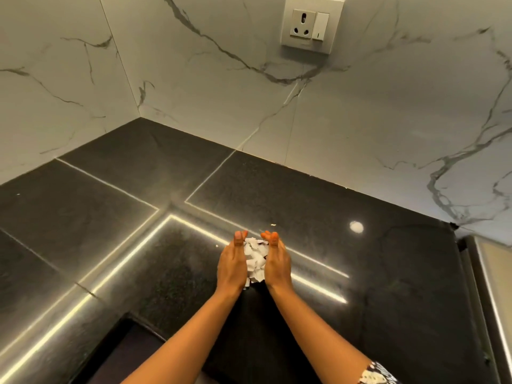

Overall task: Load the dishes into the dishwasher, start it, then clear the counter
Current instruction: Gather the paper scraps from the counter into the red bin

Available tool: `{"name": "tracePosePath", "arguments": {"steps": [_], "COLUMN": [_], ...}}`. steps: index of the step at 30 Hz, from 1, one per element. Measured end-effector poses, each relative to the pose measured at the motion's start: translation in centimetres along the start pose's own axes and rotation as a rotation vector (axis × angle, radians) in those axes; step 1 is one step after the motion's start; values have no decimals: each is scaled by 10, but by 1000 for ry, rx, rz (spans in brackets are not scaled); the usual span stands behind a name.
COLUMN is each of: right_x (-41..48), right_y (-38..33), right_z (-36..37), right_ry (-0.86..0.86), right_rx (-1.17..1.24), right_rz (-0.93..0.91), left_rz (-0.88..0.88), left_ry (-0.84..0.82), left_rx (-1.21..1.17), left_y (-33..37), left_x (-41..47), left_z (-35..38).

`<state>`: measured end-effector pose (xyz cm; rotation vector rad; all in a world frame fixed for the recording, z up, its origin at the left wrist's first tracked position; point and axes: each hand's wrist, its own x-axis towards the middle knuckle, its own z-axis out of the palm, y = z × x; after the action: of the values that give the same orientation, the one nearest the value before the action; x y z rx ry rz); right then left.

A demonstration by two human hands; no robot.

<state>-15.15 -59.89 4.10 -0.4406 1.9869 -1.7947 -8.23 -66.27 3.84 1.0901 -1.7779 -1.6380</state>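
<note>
Two hands work as one scoop. Left hand point(232, 266) and right hand point(277, 263) are set edge-down at the dark worktop point(388, 259), palms facing, w/ a heap of white paper scraps point(256, 259) pressed btwn them, near-centre. Fingers point(238, 236) are extended, not clenched: they wall the heap in rather than grip it, prob. so nothing escapes sideways. Stray crumbs point(273, 225) lie just beyond the fingertips, far side. Step judged: counter clearing, gathering phase. Wall socket point(309, 23) far right, not involved.

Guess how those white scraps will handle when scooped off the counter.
Scraps probably light and floppy: thin torn pieces heaped between left hand and right hand. Likely to scatter; stray bits lie apart on the glossy counter.
</note>
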Motion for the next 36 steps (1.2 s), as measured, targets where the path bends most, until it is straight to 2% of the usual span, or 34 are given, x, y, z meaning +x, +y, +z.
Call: {"name": "tracePosePath", "arguments": {"steps": [3,7,10,13,15,21,29,36], "right_x": [0,-2,0,4,8,12,5,-43], "right_y": [4,6,1,-2,-2,-24,-65,-100], "right_z": [10,14,21,21,22,16,-6,-24], "right_ry": [20,14,15,47,87,127,81,-31], "right_rx": [67,161,384,634,734,905,915,887], "right_rz": [22,31,126,269,323,372,284,215], "left_rz": [-2,-52,-143,-278,-338,-340,-275,-146], "left_ry": [5,90,153,161,180,204,164,187], "left_rx": [-83,-277,-522,-886,-1014,-1157,-1274,-1359], "left_y": [9,10,14,27,30,44,79,103], "left_x": [-9,-6,-1,0,1,4,-7,-55], "left_z": [9,21,29,29,29,33,38,31]}}
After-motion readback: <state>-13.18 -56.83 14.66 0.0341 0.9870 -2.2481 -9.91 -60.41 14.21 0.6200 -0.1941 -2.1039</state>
